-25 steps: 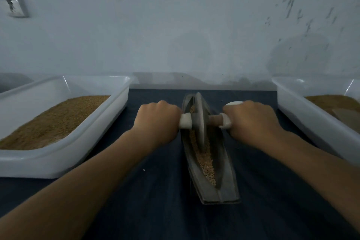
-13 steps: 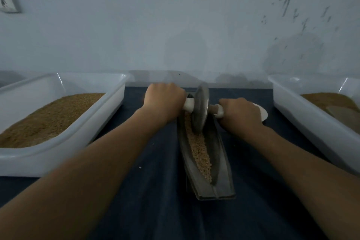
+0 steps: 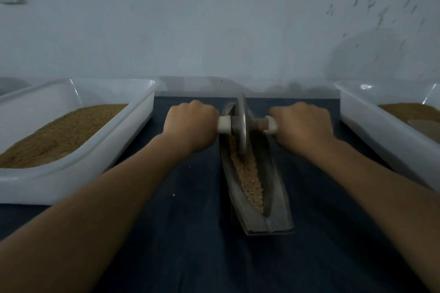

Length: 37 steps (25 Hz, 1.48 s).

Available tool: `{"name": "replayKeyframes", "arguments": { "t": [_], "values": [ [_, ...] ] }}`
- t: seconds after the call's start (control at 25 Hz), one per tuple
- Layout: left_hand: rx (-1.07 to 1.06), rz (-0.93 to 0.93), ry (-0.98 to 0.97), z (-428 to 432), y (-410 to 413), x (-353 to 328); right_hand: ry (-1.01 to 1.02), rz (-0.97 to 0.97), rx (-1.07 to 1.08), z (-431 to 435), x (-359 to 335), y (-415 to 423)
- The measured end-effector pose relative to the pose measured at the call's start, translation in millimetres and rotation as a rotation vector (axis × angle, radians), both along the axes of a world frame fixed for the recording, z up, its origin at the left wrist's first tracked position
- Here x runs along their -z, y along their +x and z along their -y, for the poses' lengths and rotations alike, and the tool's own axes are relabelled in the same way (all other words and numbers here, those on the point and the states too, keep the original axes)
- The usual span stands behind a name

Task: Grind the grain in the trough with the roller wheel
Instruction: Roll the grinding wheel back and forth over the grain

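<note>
The left hand (image 3: 190, 123) and right hand (image 3: 302, 126) are each wrapped round one end of the axle, fingers curled tightly under so only the backs and knuckles show. Between them the roller wheel (image 3: 242, 126) stands upright, a thin, dull grey metal disc. A white cap (image 3: 224, 124) sits on its axle just beside the left hand, and another (image 3: 271, 125) sits against the right.

The wheel rests towards the far end of the trough (image 3: 273, 197), a narrow, boat-shaped channel of dark grey metal with smooth sloping walls and a squared-off near end. The grain (image 3: 250, 178) lies in a coarse, pale tan strip along the bottom groove, running from under the wheel towards the near end.

The trough sits lengthwise on a tabletop (image 3: 190, 233) covered in dark blue cloth, with a couple of stray specks on it. A glossy white plastic tub (image 3: 71, 183) with rounded corners stands to the left, filled with fine brown meal (image 3: 64, 131). A similar tub (image 3: 381, 135) stands to the right, holding more brown material. Behind is a scuffed, pale painted wall (image 3: 214, 31).
</note>
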<state>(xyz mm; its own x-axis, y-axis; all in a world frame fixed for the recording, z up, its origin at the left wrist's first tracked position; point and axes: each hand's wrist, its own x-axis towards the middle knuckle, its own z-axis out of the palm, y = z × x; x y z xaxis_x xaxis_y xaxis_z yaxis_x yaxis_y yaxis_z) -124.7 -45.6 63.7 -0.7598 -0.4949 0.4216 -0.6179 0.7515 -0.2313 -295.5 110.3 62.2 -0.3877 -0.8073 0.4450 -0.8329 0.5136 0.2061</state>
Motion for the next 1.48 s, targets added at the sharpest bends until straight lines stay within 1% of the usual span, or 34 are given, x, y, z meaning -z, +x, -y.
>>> {"name": "replayKeyframes", "arguments": {
  "t": [0.08, 0.12, 0.16, 0.28, 0.36, 0.4, 0.48, 0.52, 0.56, 0.64, 0.72, 0.76, 0.8, 0.88, 0.92, 0.96, 1.0, 1.08, 1.16, 1.2, 1.28, 1.36, 1.44, 1.48],
  "values": [
    [-0.043, 0.042, 0.058, 7, -12, -8, 0.057, 0.079, 0.028, 18, -8, -10],
    [-0.035, 0.062, 0.06, 4, -7, -8, 0.074, 0.09, 0.02, 15, -8, -10],
    [-0.012, 0.058, 0.045, -2, 4, -5, 0.069, 0.054, -0.011, 3, -3, -9],
    [0.192, -0.04, -0.155, -30, 47, 11, -0.078, -0.128, -0.174, -50, 17, 8],
    [0.247, -0.076, -0.22, -41, 63, 6, -0.141, -0.143, -0.275, -69, 18, 13],
    [0.228, -0.067, -0.207, -41, 62, 7, -0.141, -0.155, -0.263, -68, 16, 13],
    [0.083, -0.023, -0.155, -34, 49, 18, -0.098, -0.183, -0.126, -47, 12, 12],
    [0.022, -0.044, -0.144, -24, 35, 21, -0.063, -0.156, -0.063, -29, 10, 9],
    [-0.022, -0.078, -0.125, -15, 20, 18, -0.041, -0.078, -0.032, -12, 5, 5],
    [-0.061, -0.067, -0.057, -4, -1, 5, 0.029, 0.057, 0.004, 13, -8, -3],
    [-0.042, -0.008, -0.008, -3, -3, -1, 0.08, 0.099, 0.008, 11, -13, -4],
    [-0.014, 0.006, 0.005, -5, 5, -1, 0.074, 0.064, -0.017, 0, -11, -2],
    [0.032, 0.002, -0.005, -10, 18, 4, 0.045, -0.02, -0.061, -16, -4, 1],
    [0.157, -0.042, -0.102, -25, 50, 16, -0.047, -0.159, -0.152, -51, 8, 16],
    [0.205, -0.052, -0.142, -31, 62, 16, -0.105, -0.171, -0.213, -64, 11, 18],
    [0.202, -0.063, -0.177, -33, 66, 14, -0.128, -0.163, -0.239, -69, 11, 17],
    [0.166, -0.064, -0.175, -32, 63, 14, -0.121, -0.163, -0.221, -67, 9, 16],
    [0.045, -0.058, -0.138, -24, 46, 20, -0.056, -0.17, -0.09, -41, 5, 14],
    [-0.035, -0.087, -0.066, -10, 18, 13, -0.003, -0.017, -0.003, -7, -5, 8],
    [-0.062, -0.073, -0.03, -4, 9, 8, 0.025, 0.034, 0.01, 5, -10, 4],
    [-0.058, -0.042, 0.036, 0, 6, 5, 0.059, 0.048, 0.011, 8, -14, 0],
    [0.001, -0.045, -0.011, -9, 24, 10, 0.027, -0.029, -0.03, -14, -7, 3],
    [0.132, -0.058, -0.144, -25, 51, 18, -0.046, -0.109, -0.117, -47, 8, 15],
    [0.178, -0.068, -0.18, -35, 63, 15, -0.086, -0.11, -0.174, -61, 11, 18]
  ]
}}
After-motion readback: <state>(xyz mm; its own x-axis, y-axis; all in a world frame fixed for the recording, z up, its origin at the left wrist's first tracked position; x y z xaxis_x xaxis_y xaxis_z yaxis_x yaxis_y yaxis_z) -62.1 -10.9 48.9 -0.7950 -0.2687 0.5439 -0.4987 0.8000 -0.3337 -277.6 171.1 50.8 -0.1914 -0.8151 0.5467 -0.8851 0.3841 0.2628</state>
